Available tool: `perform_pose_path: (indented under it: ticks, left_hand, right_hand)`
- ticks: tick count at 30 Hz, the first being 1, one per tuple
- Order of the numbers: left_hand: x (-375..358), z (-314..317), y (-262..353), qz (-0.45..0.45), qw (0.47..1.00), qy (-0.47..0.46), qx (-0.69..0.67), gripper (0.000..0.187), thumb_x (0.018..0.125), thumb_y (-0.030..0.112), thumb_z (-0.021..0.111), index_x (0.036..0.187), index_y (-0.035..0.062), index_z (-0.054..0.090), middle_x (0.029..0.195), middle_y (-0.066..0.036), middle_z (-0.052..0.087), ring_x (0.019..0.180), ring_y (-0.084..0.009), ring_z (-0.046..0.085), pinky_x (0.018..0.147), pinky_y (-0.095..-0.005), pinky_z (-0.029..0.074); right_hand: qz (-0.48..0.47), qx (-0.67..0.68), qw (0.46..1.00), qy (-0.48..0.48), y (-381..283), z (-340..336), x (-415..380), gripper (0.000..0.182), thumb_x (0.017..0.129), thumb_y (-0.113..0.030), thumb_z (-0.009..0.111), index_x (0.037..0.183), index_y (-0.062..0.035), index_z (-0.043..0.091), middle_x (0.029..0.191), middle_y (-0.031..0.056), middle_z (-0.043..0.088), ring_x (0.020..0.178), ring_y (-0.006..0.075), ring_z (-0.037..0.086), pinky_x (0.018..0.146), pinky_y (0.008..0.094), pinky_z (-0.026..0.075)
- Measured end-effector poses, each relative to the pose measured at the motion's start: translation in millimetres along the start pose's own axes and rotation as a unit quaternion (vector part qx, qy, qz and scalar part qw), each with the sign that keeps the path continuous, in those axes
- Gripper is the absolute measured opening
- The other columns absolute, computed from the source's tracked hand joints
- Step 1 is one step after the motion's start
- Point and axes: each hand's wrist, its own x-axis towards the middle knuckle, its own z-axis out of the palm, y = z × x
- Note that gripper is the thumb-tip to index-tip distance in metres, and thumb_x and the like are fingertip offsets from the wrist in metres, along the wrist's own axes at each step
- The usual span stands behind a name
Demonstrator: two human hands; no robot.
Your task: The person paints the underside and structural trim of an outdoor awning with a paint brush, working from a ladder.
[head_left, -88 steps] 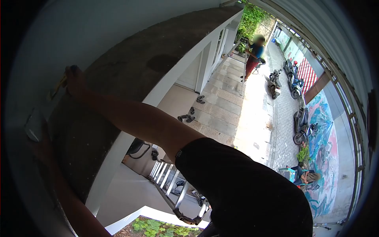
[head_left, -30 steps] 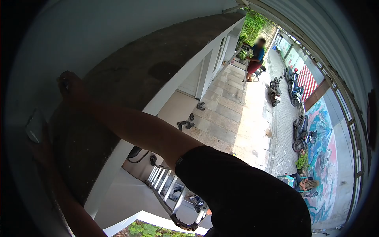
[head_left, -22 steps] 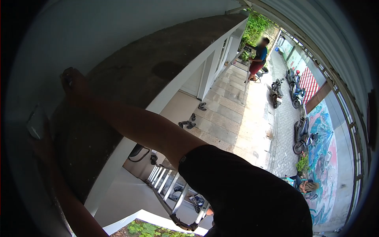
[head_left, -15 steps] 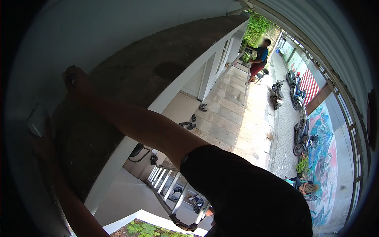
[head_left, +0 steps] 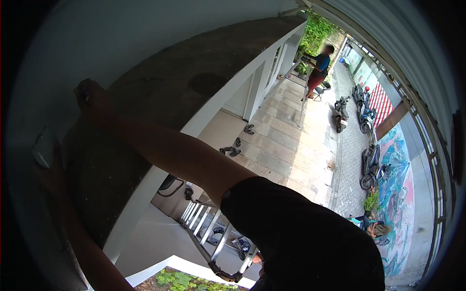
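Note:
My right arm reaches across a dark concrete ledge (head_left: 189, 63) from a black sleeve (head_left: 306, 228). At its end, my right hand (head_left: 91, 99) is closed close to the shaded wall (head_left: 111, 34); I cannot tell what small dark thing shows among its fingers. Below it, my left hand (head_left: 52, 177) grips a flat, pale plate with a bright lower edge (head_left: 43, 148). Deep shade covers both hands.
A metal ladder (head_left: 221, 245) stands beneath my right arm. Down below lie sandals (head_left: 230, 151) on a tiled walkway (head_left: 276, 145). A person (head_left: 320, 68) stands by another ladder (head_left: 307, 87); a second person (head_left: 376, 228) is near a painted wall (head_left: 395, 194). Motorbikes (head_left: 371, 167) line the lane.
My right hand has shifted slightly up and left along the wall. My left hand stays nearly still with the plate. The standing person below has moved their arms a little by the far ladder.

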Motion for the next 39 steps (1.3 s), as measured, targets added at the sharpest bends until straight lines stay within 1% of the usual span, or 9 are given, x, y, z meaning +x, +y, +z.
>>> perform_pose_path:
  ticks: [2, 11, 15, 17, 27, 29, 30, 32, 39]
  left_hand:
    - [1, -2, 2, -0.012, 1.000, -0.016, 0.014, 0.105, 0.077, 0.069, 0.079, 0.146, -0.0047, 0.048, 0.144, -0.028, 0.053, 0.136, -0.0427, 0.051, 0.113, -0.0494, 0.042]
    - [-2, -13, 14, -0.014, 0.999, -0.037, 0.014, 0.108, 0.077, 0.069, 0.079, 0.148, -0.0056, 0.046, 0.147, -0.028, 0.051, 0.138, -0.0419, 0.049, 0.114, -0.0490, 0.041]
    - [0, 0, -1, -0.025, 0.999, -0.029, 0.008, 0.107, 0.077, 0.069, 0.079, 0.148, -0.0052, 0.046, 0.148, -0.028, 0.051, 0.138, -0.0418, 0.049, 0.114, -0.0489, 0.041]
    - [-1, 0, -1, 0.004, 1.000, -0.004, -0.002, 0.107, 0.078, 0.069, 0.078, 0.148, -0.0054, 0.046, 0.148, -0.029, 0.051, 0.138, -0.0424, 0.050, 0.114, -0.0492, 0.041]
    - [5, 14, -25, -0.013, 0.999, -0.022, 0.044, 0.108, 0.077, 0.072, 0.076, 0.148, -0.0033, 0.047, 0.147, -0.029, 0.052, 0.136, -0.0434, 0.051, 0.112, -0.0494, 0.043]
    - [1, 9, -20, 0.088, 0.996, 0.000, 0.025, 0.107, 0.077, 0.071, 0.077, 0.148, -0.0028, 0.047, 0.146, -0.028, 0.053, 0.136, -0.0432, 0.051, 0.112, -0.0496, 0.043]
    - [1, 8, -17, 0.089, 0.996, -0.001, 0.026, 0.107, 0.077, 0.071, 0.077, 0.148, -0.0028, 0.047, 0.146, -0.028, 0.053, 0.136, -0.0432, 0.051, 0.112, -0.0496, 0.043]
    - [-1, -3, 2, -0.034, 0.998, -0.040, 0.031, 0.106, 0.077, 0.070, 0.078, 0.148, -0.0026, 0.048, 0.145, -0.028, 0.053, 0.136, -0.0429, 0.052, 0.112, -0.0493, 0.043]
    - [-1, 3, -5, -0.016, 0.999, -0.019, 0.033, 0.106, 0.078, 0.070, 0.078, 0.147, -0.0040, 0.047, 0.145, -0.028, 0.053, 0.136, -0.0424, 0.051, 0.112, -0.0489, 0.043]
  right_hand:
    - [-0.029, -0.006, 1.000, -0.004, 2, 0, 0, 0.017, 0.100, -0.018, 0.063, 0.101, -0.0003, 0.062, 0.096, 0.0208, 0.064, 0.089, 0.0371, 0.064, 0.081, 0.0456, 0.051]
    - [-0.003, 0.004, 1.000, -0.014, 1, -1, 0, 0.018, 0.100, -0.019, 0.063, 0.100, -0.0015, 0.061, 0.095, 0.0199, 0.064, 0.088, 0.0350, 0.064, 0.081, 0.0455, 0.051]
    - [0.006, -0.005, 1.000, -0.016, 5, 1, -1, 0.018, 0.100, -0.019, 0.064, 0.100, -0.0015, 0.061, 0.095, 0.0195, 0.064, 0.088, 0.0348, 0.065, 0.081, 0.0453, 0.051]
    - [-0.028, -0.009, 1.000, -0.009, 8, 2, 0, 0.017, 0.100, -0.019, 0.064, 0.101, -0.0018, 0.061, 0.095, 0.0193, 0.064, 0.088, 0.0350, 0.064, 0.080, 0.0454, 0.051]
    - [-0.015, -0.025, 0.999, -0.018, 0, -3, -1, 0.018, 0.100, -0.019, 0.063, 0.102, -0.0019, 0.061, 0.096, 0.0203, 0.065, 0.091, 0.0372, 0.065, 0.082, 0.0457, 0.051]
    - [0.003, -0.009, 1.000, -0.029, -1, -4, -1, 0.018, 0.100, -0.020, 0.062, 0.102, -0.0022, 0.061, 0.096, 0.0204, 0.065, 0.091, 0.0371, 0.065, 0.082, 0.0457, 0.051]
    - [0.003, -0.010, 1.000, -0.028, -1, -4, -2, 0.018, 0.100, -0.020, 0.062, 0.102, -0.0022, 0.061, 0.096, 0.0204, 0.065, 0.091, 0.0371, 0.065, 0.082, 0.0457, 0.051]
    - [-0.004, -0.006, 1.000, -0.023, 1, -2, -2, 0.018, 0.100, -0.021, 0.062, 0.102, -0.0023, 0.061, 0.096, 0.0202, 0.065, 0.090, 0.0365, 0.065, 0.081, 0.0453, 0.051]
    - [0.007, -0.023, 0.999, -0.032, 3, 1, -2, 0.017, 0.099, -0.020, 0.063, 0.101, -0.0028, 0.062, 0.096, 0.0192, 0.065, 0.090, 0.0355, 0.065, 0.081, 0.0451, 0.051]
